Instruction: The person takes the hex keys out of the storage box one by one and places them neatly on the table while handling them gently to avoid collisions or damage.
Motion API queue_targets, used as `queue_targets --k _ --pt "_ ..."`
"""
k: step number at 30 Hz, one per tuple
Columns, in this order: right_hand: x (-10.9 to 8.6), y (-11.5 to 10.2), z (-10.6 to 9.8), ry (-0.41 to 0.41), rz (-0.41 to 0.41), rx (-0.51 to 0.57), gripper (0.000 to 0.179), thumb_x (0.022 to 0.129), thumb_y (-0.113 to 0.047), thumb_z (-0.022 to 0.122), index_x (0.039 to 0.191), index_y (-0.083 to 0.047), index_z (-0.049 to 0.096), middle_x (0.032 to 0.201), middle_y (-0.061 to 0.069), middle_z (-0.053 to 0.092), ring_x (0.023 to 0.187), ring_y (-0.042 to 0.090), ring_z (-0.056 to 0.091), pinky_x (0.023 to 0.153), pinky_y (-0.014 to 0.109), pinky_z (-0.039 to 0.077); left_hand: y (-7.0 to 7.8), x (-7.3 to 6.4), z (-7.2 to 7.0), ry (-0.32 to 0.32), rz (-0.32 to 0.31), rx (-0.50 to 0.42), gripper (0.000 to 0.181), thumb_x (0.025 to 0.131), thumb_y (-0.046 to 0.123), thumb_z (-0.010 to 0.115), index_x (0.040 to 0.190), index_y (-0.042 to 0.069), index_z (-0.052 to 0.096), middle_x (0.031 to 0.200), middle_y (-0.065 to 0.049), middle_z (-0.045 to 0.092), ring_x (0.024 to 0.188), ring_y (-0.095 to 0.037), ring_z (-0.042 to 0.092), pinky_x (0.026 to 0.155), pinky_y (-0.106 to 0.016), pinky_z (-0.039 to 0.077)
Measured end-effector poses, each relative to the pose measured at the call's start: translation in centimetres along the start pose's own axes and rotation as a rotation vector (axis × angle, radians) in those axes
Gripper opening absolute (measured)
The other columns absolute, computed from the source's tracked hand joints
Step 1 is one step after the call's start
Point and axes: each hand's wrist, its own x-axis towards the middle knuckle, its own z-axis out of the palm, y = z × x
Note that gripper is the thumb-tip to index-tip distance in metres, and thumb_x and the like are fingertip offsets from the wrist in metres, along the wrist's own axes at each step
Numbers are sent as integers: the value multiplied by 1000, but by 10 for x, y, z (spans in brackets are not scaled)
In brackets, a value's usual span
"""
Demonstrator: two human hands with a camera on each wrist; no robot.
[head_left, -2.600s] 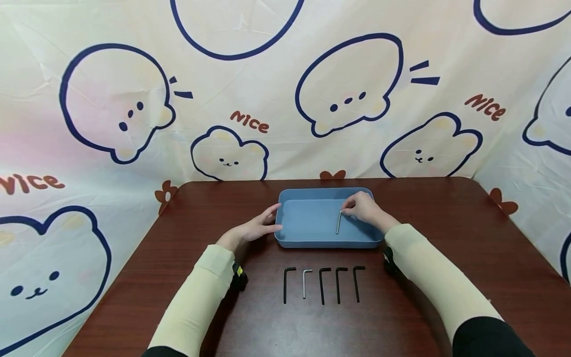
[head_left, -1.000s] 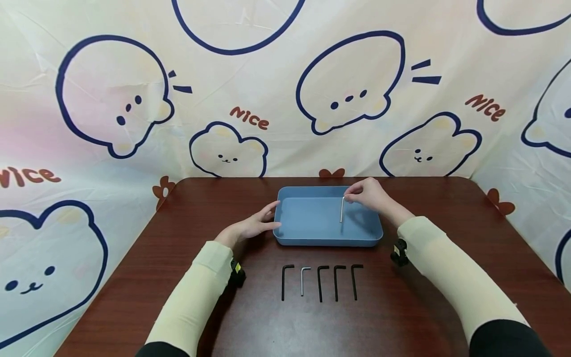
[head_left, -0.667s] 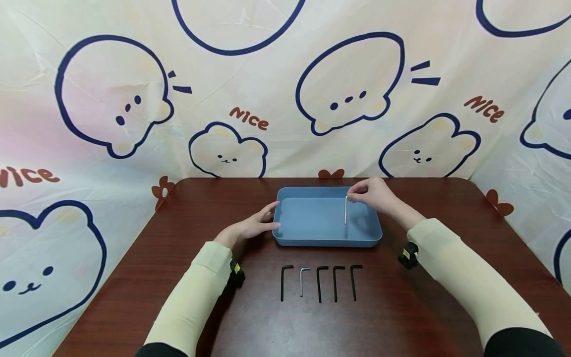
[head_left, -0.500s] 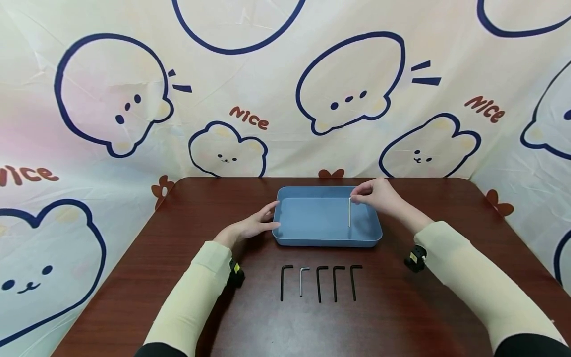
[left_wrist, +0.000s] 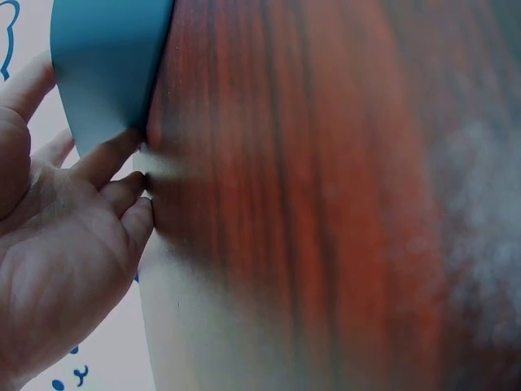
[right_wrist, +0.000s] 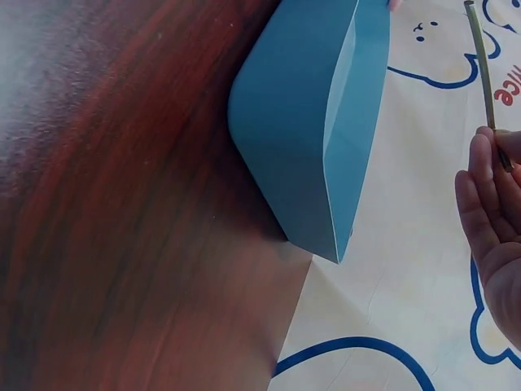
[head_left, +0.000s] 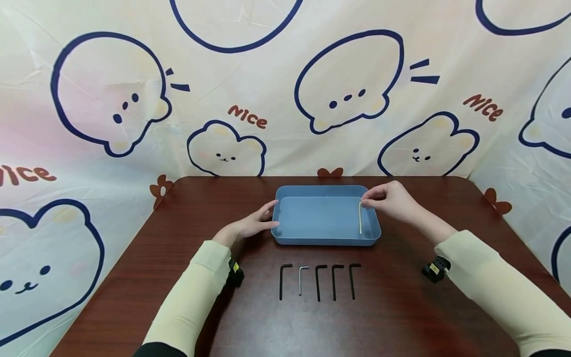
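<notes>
My right hand (head_left: 394, 201) pinches the short end of a brass-coloured hex key (head_left: 360, 218) above the right end of the blue tray (head_left: 325, 242). Its long arm points down in the head view. In the right wrist view the same hex key (right_wrist: 482, 69) sticks out from between thumb and fingertips. At the tray's left side, my left hand (head_left: 247, 225) has its fingers spread, thumb and fingertips right at the rim. The left wrist view shows those fingers (left_wrist: 114, 159) against the tray's outer wall (left_wrist: 106, 73). The tray's visible inside holds nothing.
Several hex keys lie in a row in front of the tray: black ones, such as the leftmost black hex key (head_left: 281, 282), and a silver hex key (head_left: 300, 281). The dark wooden table (head_left: 276, 327) ends at a cartoon-printed cloth (head_left: 285, 114) behind.
My right hand has moved right and slightly nearer, carrying the hex key from the middle of the tray toward its right end. The left hand stays at the tray's left rim.
</notes>
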Motion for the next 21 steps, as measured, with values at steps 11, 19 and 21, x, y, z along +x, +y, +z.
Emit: queue_targets --k 11,19,21 --pt "-20 6 -1 -7 -9 48 15 89 -15 73 97 -2 75 88 6 73 86 29 68 71 25 52 3 -2 0 4 -10 -9 73 100 27 56 157 22 11 160 -15 12 146 -33 11 112 -59 10" --pt "-33 10 6 -42 -27 67 12 88 -12 73 97 -3 75 88 6 73 81 32 64 68 28 53 2 -1 -1 -6 -13 -13 73 100 25 55 157 21 10 160 -16 11 146 -35 10 111 -60 9" --pt "-37 11 9 -45 -28 73 12 87 -11 73 96 -3 75 87 5 73 80 31 64 68 28 53 3 -1 -1 -8 -9 -14 73 100 25 55 157 20 10 160 -17 11 146 -35 10 111 -60 10"
